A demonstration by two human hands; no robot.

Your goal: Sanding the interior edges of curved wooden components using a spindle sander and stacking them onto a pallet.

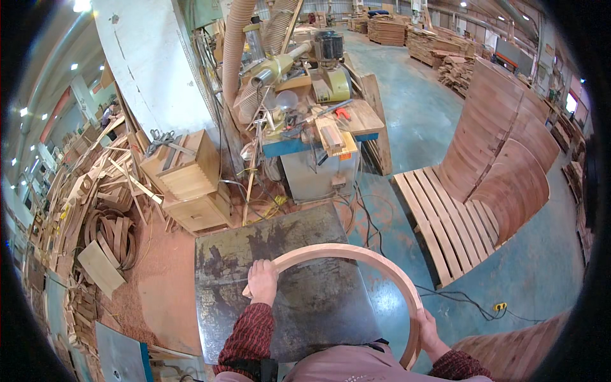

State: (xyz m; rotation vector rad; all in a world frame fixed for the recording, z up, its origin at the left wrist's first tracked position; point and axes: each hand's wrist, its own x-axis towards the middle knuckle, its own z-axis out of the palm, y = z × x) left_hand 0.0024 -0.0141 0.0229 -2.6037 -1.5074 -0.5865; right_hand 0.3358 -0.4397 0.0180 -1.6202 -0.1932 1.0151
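Observation:
A curved wooden strip (356,251), bent in a wide arc like part of a hoop, is held in both my hands over a dark, stained metal table top (305,305). My left hand (262,280) wraps around the strip close to its left end. Farther along the arc, on the right, my right hand (431,331) grips the strip beyond the table's right edge. The strip's right end runs down toward my apron, and I cannot make out where it stops.
Beyond the table stands a machine (334,83) with tools on its bench. Tall curved wooden panels (490,140) rest on a slatted pallet (445,223) at right. Wooden boxes (191,172) and scrap wood (108,197) lie left. Cables (468,298) cross the floor.

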